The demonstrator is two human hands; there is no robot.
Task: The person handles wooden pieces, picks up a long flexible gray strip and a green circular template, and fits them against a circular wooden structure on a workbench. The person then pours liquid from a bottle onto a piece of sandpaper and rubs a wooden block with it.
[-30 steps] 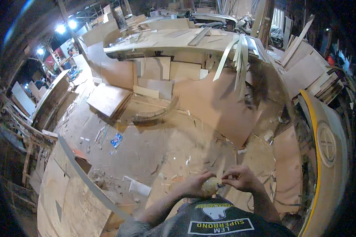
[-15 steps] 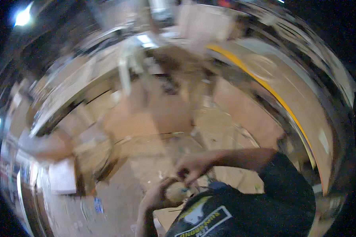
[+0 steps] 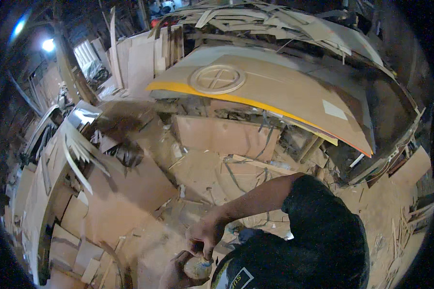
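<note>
Low in the head view, close to my body, my left hand is wrapped round a pale rounded object. It looks like a small container or bottle, but its kind is not clear. A small blue part shows at its upper right side. My right hand comes down over it with curled fingers, which touch the object at or beside the blue part. Whether those fingers pinch the blue part or something else is hidden.
Ahead stands a table with a large yellow-edged board, a round wooden frame with a cross on it. Wood strips hang over a bench at left. Board offcuts and scraps litter the dusty floor.
My view has swung to the right, bringing the yellow-edged board to the middle. Both hands still meet at the pale object, with the right fingers at its top side.
</note>
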